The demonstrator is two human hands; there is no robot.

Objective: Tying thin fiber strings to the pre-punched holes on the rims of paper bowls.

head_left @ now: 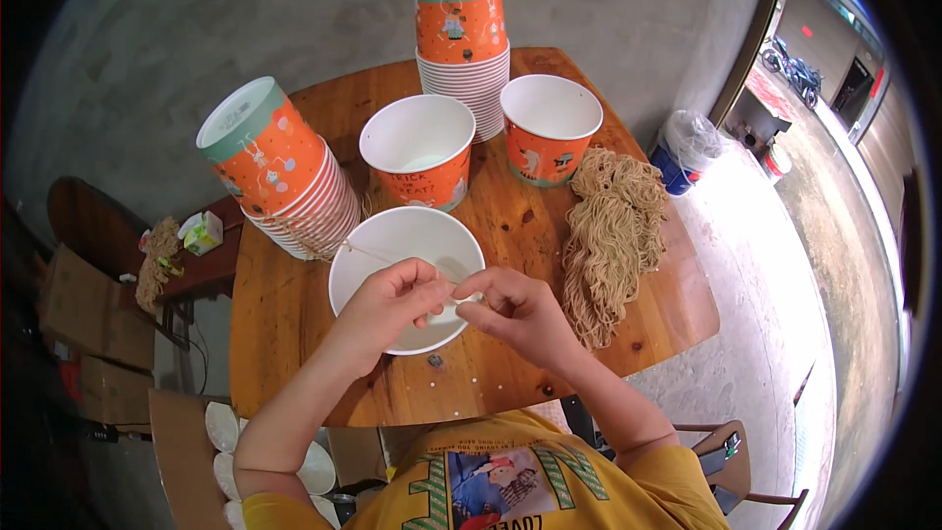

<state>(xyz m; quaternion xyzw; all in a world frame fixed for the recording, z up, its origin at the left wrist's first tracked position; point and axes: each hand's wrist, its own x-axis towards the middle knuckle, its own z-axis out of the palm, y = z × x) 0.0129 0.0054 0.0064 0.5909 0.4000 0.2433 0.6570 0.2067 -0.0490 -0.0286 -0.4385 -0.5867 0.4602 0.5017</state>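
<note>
A white-lined paper bucket (358, 270) stands on the table in front of me, its mouth facing up. A thin tan cord (368, 252) runs from the left side of its rim to my fingers. My left hand (392, 306) pinches the cord over the bucket's opening. Close beside it, my right hand (520, 312) has thumb and forefinger closed on the cord's end; the fingertips of both hands nearly meet. To the right lies a thick bundle of tan cords (613, 245). Two orange paper buckets, one at the middle (422, 182) and one farther right (545, 152), stand upright beyond my hands.
Upside-down bucket stacks rise at the left (285, 167) and the back (461, 29) of the wooden table (520, 236). A side bench holds a tissue pack (202, 234) and more cord (155, 265). Below left, a cardboard box (186, 451) contains white bowl-like pieces. A chair (726, 476) stands lower right.
</note>
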